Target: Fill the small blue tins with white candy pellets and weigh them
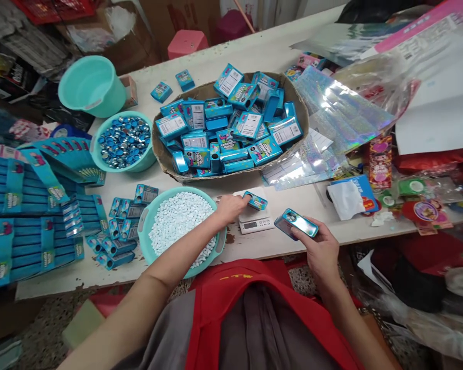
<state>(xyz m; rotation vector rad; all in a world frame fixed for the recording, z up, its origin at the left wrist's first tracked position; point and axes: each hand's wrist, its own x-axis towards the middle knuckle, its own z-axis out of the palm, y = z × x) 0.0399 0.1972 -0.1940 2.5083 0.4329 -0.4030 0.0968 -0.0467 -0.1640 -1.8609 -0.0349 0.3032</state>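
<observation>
My right hand (pixel 324 246) grips a blue candy tin (pixel 299 224), tilted, with a round hole showing in its top. My left hand (pixel 230 209) is closed, its fingertips at the left end of another blue tin (pixel 257 201). That tin lies on a small white digital scale (pixel 255 225). What the left fingers pinch, if anything, is hidden. Under my left forearm stands a turquoise basin (pixel 142 218) full of small white candies (pixel 177 221). Behind the hands a cardboard box (pixel 200 178) holds many blue printed tins (pixel 249 125).
A turquoise bowl (pixel 150 160) holds round blue and silver caps (pixel 124 143), with another turquoise bowl (pixel 92 85) behind it. Blue display cartons (pixel 19 205) fill the left side, beside stacked tins (pixel 125 218). Shiny plastic sheets (pixel 339 108) and candy packets (pixel 380 164) lie right.
</observation>
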